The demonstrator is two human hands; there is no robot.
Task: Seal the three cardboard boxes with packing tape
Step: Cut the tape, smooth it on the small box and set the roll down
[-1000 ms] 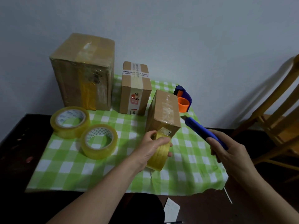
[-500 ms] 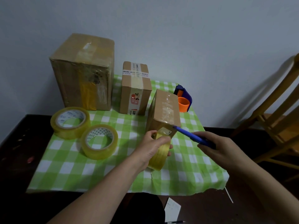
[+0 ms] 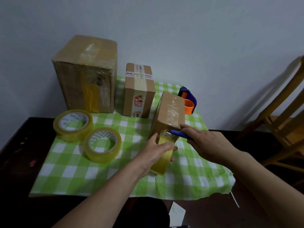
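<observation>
Nearest me, a slip of white paper (image 3: 176,211) lies on the dark desk (image 3: 14,153), just off the near edge of the green checked cloth (image 3: 65,170). Over the cloth the two hands meet. The left hand (image 3: 154,153) is wrapped around a roll of yellowish packing tape (image 3: 162,165), held on edge, with its free end drawn up toward the box behind it. The right hand (image 3: 209,143) is closed around a blue utility knife (image 3: 178,133), its tip pointing left into the short gap between the roll and the box.

That gap is what the next move depends on, I'd say. The small cardboard box (image 3: 169,116) stands just beyond both hands, and its clear-taped seam runs near to far. The knife lies crosswise to that line and comes in from the right. The right hand is the one placed to cut, while the left keeps the strip taut. I cannot see the blade itself.

To the left, two more tape rolls lie flat, one nearer (image 3: 102,143) and one farther left (image 3: 73,125). Behind the small box sits a blue and orange tape dispenser (image 3: 188,100). Farther back stand the middle box (image 3: 139,91), taped over its top, and the large box (image 3: 85,74) by the wall, also with tape on it. A wooden chair (image 3: 287,116) stands at the far right.
</observation>
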